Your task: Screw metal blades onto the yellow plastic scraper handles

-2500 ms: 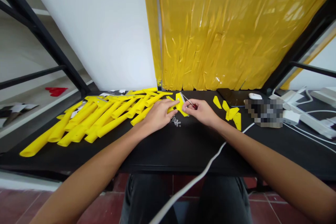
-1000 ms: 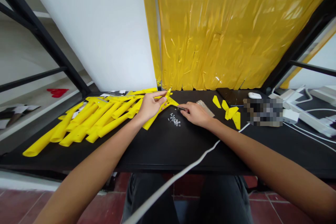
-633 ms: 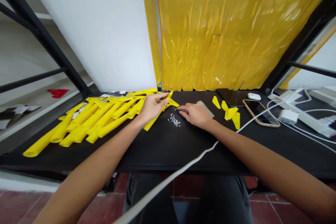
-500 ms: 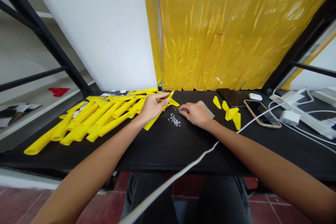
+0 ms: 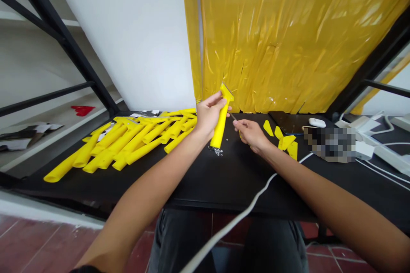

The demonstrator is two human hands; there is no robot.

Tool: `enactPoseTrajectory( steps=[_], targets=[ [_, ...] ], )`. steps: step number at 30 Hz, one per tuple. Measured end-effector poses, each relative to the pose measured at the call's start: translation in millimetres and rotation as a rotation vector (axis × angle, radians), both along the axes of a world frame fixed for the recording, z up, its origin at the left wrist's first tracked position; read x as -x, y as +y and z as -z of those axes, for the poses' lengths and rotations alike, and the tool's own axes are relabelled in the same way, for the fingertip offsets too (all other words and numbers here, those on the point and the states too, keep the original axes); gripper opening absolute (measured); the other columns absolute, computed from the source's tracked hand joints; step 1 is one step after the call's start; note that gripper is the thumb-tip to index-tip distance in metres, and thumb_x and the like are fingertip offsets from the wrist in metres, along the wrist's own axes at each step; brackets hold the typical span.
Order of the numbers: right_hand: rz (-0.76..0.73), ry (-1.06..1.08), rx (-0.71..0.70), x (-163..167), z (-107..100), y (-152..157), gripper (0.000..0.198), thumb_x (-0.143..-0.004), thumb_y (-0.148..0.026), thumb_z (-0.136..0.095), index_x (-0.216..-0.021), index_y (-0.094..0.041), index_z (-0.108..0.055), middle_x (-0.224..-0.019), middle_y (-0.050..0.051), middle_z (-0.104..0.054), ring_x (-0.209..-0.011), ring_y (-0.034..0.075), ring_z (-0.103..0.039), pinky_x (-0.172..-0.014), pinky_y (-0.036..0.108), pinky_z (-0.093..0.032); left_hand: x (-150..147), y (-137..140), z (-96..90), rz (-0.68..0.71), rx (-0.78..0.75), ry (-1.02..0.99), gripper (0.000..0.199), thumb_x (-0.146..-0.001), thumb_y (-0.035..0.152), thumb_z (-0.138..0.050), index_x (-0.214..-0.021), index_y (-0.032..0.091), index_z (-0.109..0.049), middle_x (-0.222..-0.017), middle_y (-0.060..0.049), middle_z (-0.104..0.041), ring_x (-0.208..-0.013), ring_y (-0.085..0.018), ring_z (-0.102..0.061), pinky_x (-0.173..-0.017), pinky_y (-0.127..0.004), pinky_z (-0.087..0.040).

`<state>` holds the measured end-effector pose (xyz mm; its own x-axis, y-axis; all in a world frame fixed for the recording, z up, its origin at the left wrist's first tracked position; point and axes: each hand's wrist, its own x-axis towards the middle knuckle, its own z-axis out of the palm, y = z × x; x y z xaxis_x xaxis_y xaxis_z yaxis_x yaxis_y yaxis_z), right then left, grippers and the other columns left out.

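My left hand (image 5: 208, 115) is wrapped round a yellow scraper (image 5: 218, 130), raised above the black table with its wide head up and its hollow handle end pointing down. A thin metal edge shows along the head. In my right hand (image 5: 251, 133) is a screwdriver (image 5: 234, 117), its thin shaft pointing at the scraper; the fingers mostly cover its handle. Just under the scraper's lower end lies a small pile of screws and nuts (image 5: 218, 152), partly hidden by it. Several more yellow scrapers (image 5: 112, 147) lie heaped at the left.
Flat yellow pieces (image 5: 285, 140) lie right of my right hand. Beyond them are a dark tablet (image 5: 285, 123), a white earphone case (image 5: 317, 123) and a power strip (image 5: 389, 160). A white cable (image 5: 256, 198) crosses in front of me. A yellow plastic curtain (image 5: 272, 42) hangs behind.
My left hand has lifted the scraper off the table and turned it head up. My right hand has moved right and up from the screws, with the screwdriver in it.
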<state>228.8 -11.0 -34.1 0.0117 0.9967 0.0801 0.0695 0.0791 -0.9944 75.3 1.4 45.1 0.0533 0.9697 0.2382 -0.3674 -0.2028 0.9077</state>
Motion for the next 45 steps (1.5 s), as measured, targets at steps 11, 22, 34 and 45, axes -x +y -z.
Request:
enactPoseTrajectory(
  steps=[11,22,34,45],
  targets=[
    [0.228,0.293,-0.122,-26,-30,-6,0.037,-0.062,-0.041,-0.089,-0.083,-0.018,-0.070,-0.067,-0.002,-0.058,-0.044,0.003,-0.022,-0.039,0.025,-0.014,-9,-21,50.5,0.353,0.419,0.005,0.044,-0.088,0.004,-0.065,-0.132,0.007,-0.065,-0.088,-0.015,-0.077,-0.065,-0.018,-0.073,-0.058,-0.026,-0.058],
    [0.105,-0.223,-0.285,-21,-36,-17,0.027,-0.075,-0.042,-0.080,-0.092,-0.020,-0.081,-0.093,0.008,-0.078,-0.083,0.023,-0.068,-0.066,0.032,-0.052,-6,-28,59.0,0.350,0.414,-0.024,0.041,-0.086,0.005,-0.068,-0.126,0.009,-0.069,-0.087,-0.013,-0.076,-0.069,-0.019,-0.074,-0.058,-0.026,-0.059],
    [0.031,-0.541,-0.375,-34,-33,-12,0.023,-0.082,-0.045,-0.075,-0.084,-0.023,-0.078,-0.082,0.003,-0.076,-0.075,0.020,-0.065,-0.071,0.033,-0.046,-4,-38,50.8,0.325,0.399,0.038,0.043,-0.089,0.004,-0.064,-0.132,0.006,-0.065,-0.090,-0.013,-0.076,-0.067,-0.017,-0.072,-0.056,-0.024,-0.057],
    [0.036,-0.397,-0.342,-32,-38,-14,0.042,-0.071,-0.059,-0.081,-0.080,-0.019,-0.074,-0.080,0.004,-0.073,-0.073,0.019,-0.061,-0.071,0.032,-0.046,-5,-40,50.5,0.288,0.269,0.050,0.034,-0.087,0.007,-0.068,-0.121,0.010,-0.074,-0.098,-0.013,-0.076,-0.064,-0.015,-0.070,-0.053,-0.026,-0.056]
  ],
)
